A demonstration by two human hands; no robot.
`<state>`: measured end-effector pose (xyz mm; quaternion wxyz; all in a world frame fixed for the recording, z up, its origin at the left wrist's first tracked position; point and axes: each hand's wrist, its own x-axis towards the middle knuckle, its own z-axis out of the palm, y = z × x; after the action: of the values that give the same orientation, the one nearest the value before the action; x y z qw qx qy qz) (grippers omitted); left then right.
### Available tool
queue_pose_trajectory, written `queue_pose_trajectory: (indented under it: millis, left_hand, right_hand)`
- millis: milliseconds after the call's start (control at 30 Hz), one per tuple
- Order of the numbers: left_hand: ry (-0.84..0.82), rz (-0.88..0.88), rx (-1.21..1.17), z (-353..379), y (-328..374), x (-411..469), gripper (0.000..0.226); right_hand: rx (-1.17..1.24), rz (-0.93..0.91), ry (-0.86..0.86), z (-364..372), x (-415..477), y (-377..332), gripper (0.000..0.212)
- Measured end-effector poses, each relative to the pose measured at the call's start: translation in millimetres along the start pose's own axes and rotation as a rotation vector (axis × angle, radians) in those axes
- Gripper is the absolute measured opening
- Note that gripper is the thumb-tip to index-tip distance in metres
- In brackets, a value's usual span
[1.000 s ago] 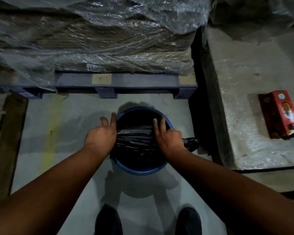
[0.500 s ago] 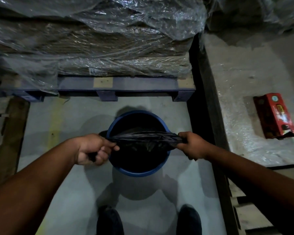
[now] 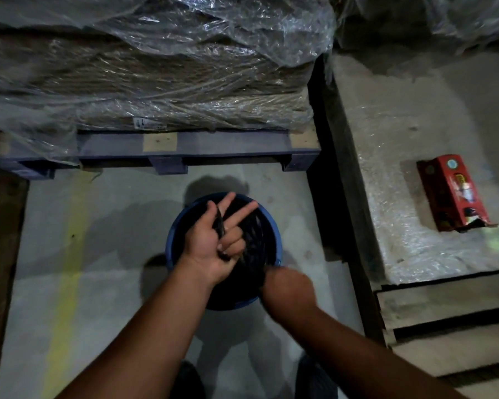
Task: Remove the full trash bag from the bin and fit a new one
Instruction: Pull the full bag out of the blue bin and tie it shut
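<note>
At the far left, well away from the grip, a wooden board (image 3: pixel 0 269) is lying along the floor, and a yellow stripe (image 3: pixel 67 272) is running between it and the hands. One left hand (image 3: pixel 213 240) is hovering palm-up over the blue bin (image 3: pixel 179 223), with two fingers (image 3: pixel 244 212) stretched out and the others curling round a twisted strand of the black trash bag (image 3: pixel 252 240); the strand is passing between its fingers. Just right of that grip, one right hand (image 3: pixel 285 286) is sitting at the bin's near rim, blurred, so I cannot tell how far closed it is, though the black plastic is running down toward it. The bag itself is lying inside the bin, its gathered neck rising into the left hand.

As I judge it, the neck is being wound or knotted shut; lifting the full bag out and fitting a fresh one are both left to do, and no spare bag is showing.

Beyond the grip one wrapped pallet load (image 3: pixel 156 76) is standing; well to the right, one red carton (image 3: pixel 452 194) is lying on a covered surface. Below, two shoes (image 3: pixel 186 381) are showing.
</note>
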<state>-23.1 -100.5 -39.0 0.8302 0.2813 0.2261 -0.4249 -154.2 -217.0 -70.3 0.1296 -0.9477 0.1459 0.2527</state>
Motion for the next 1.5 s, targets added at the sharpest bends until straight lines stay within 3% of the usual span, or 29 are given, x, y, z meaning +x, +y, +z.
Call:
queue_pose_trajectory:
  millis: [100,200,333,467,500,567,700,767,833,967,1100,1267,1367,1467,1500]
  left_hand:
    - [0.117,-0.107,0.253,0.2,-11.0,16.5,0.047]
    - [0.041,-0.348,0.593,-11.9,-11.0,9.6,0.041]
    - [-0.026,-0.476,1.077,-24.6,-1.3,-7.5,0.052]
    - [-0.100,-0.457,1.074,-51.4,10.3,-9.3,0.078]
    - [-0.119,-0.452,1.081,-57.4,10.5,-9.8,0.080]
    - [-0.144,-0.402,1.159,-61.8,6.9,-11.6,0.064]
    - [-0.066,-0.273,1.467,-61.7,1.0,-9.6,0.045]
    - [-0.028,-0.169,1.659,-59.1,1.0,-9.2,0.048]
    - [0.060,-0.035,1.767,-55.6,-0.9,-9.3,0.046]
    - [0.457,0.104,1.796,-48.5,-6.9,-16.9,0.015]
    - [0.680,0.286,1.823,-40.8,-17.5,-27.1,0.028]
    - [0.643,0.482,2.004,-35.8,-13.9,-28.7,0.031]
    - [0.573,0.428,2.058,-40.0,-13.7,-28.1,0.020]
    - [0.555,0.233,1.903,-41.9,3.1,-27.0,0.018]
    - [0.507,0.144,1.764,-43.4,9.8,-26.4,0.016]
  right_hand:
    - [-0.062,-0.211,-0.037,18.7,-7.3,-18.6,0.022]
    - [-0.061,-0.378,-0.008,20.1,-11.1,-26.7,0.008]
    - [0.336,-0.284,-0.336,-12.9,4.8,-22.1,0.046]
    - [0.618,-0.163,-0.537,-49.3,16.2,-4.8,0.021]
    - [0.608,-0.153,-0.529,-56.9,19.1,-1.0,0.017]
    - [0.530,-0.194,-0.417,-71.0,26.7,4.2,0.014]
    - [0.326,-0.551,-0.096,-83.5,47.1,-0.9,0.018]
    - [0.349,-0.663,-0.067,-79.4,58.3,-13.4,0.019]
    - [0.470,-0.631,-0.114,-71.4,69.2,-29.7,0.018]
    - [0.544,-0.508,-0.091,-57.4,90.8,-46.9,0.013]
    - [0.447,-0.402,-0.149,-53.2,102.1,-53.1,0.017]
    - [0.312,-0.251,-0.203,-49.6,113.3,-58.6,0.022]
    - [0.263,-0.176,-0.288,-53.0,117.0,-57.3,0.022]
    - [0.631,-0.025,-0.295,-49.7,114.8,-48.6,0.005]
    - [0.752,0.008,-0.219,-46.8,114.3,-45.0,0.011]
